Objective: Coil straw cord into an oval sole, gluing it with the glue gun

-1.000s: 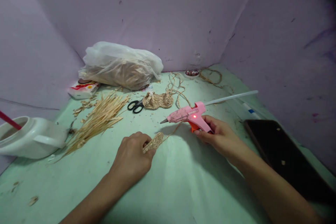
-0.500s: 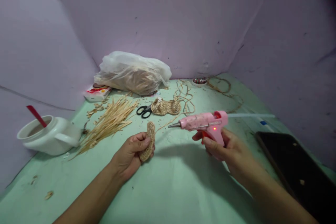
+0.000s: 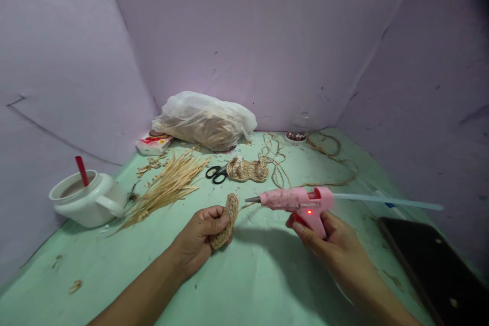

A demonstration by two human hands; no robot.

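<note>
Pinched between the thumb and fingers of my left hand (image 3: 206,232) is a small oblong coil of braided straw cord (image 3: 230,209), held upright. Its loose cord end trails right toward the nozzle of a pink hot glue gun (image 3: 290,199). My right hand (image 3: 324,237) grips that gun by its handle, fingers near the orange trigger. A red light glows on the gun's side, and a long clear glue stick (image 3: 389,200) sticks out of its back. The nozzle points left, a short way from the coil. Behind lies a larger woven straw piece (image 3: 250,170), its cord spread beside it.
Black-handled scissors (image 3: 217,175) touch the woven piece. Dry straw strips (image 3: 170,181) lie left, near a white pot (image 3: 89,209) with a red stick. A plastic bag (image 3: 206,119) and small box (image 3: 153,144) stand behind. At right lies a dark phone-like slab (image 3: 431,265).
The whole view has shifted, so things sit lower and further right. The glue gun's nozzle has come closer to the coil in my left hand. Both hands keep their hold.
</note>
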